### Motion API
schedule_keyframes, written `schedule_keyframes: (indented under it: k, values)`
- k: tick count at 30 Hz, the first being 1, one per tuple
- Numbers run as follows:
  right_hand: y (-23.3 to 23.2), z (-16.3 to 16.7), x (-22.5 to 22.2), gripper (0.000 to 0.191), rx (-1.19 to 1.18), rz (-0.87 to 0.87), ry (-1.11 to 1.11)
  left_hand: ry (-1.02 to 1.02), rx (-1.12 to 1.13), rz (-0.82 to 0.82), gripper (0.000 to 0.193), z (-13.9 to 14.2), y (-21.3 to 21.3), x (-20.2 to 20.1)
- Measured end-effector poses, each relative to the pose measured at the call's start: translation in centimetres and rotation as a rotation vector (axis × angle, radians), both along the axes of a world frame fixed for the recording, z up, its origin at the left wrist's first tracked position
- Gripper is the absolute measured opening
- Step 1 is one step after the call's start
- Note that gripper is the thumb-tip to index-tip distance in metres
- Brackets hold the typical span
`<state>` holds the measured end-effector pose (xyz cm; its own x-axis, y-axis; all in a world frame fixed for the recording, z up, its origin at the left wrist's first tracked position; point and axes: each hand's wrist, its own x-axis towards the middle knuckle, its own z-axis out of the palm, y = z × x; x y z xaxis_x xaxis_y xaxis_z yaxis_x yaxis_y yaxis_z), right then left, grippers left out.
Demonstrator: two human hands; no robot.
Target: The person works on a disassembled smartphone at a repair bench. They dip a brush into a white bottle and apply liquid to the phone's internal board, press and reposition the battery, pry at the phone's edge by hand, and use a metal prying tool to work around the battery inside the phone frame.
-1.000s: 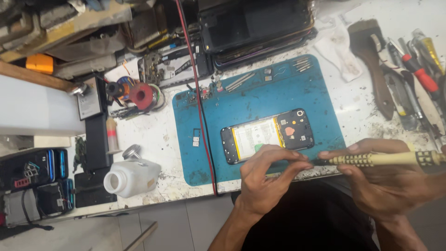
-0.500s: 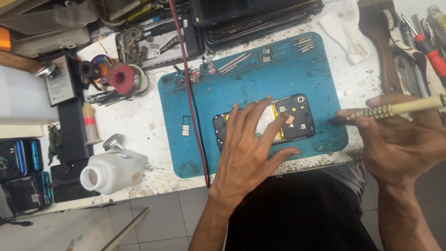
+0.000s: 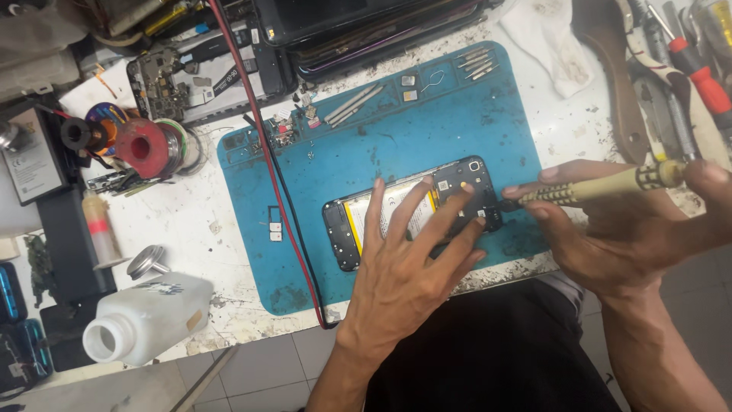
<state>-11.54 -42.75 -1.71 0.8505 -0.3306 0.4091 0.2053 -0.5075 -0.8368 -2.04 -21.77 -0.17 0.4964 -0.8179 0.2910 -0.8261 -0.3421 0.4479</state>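
Phone (image 3: 358,229), opened with its back off, lay on the blue mat (image 3: 427,122) near the mat's front edge, and the work looked to be at the screw-driving stage, so the next move called for a steady tip and a still phone. Left hand (image 3: 404,267) pressed flat on the phone, fingers spread wide. Right hand (image 3: 610,236) was closed around a screwdriver (image 3: 595,187), its tip at the phone's right end.
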Motion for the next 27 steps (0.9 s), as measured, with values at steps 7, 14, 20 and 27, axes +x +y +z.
schedule_keyframes:
  k: [7,14,20,27]
  values:
    - [0.1,0.5,0.1,0.022,-0.058,-0.010,0.011,-0.013,0.016,-0.002,0.033,-0.3,0.0,0.1]
    - [0.0,0.3,0.1,0.022,-0.116,-0.053,0.034,-0.007,0.017,-0.003,0.033,-0.6,0.0,-0.1]
    - [-0.3,-0.5,0.1,0.050,-0.216,0.025,-0.114,-0.024,0.013,-0.001,0.033,-0.7,0.0,-0.1]
    - [-2.2,-0.1,1.9,0.079,-0.198,0.511,-0.282,-0.033,0.009,-0.001,0.035,-0.3,0.1,-0.1]
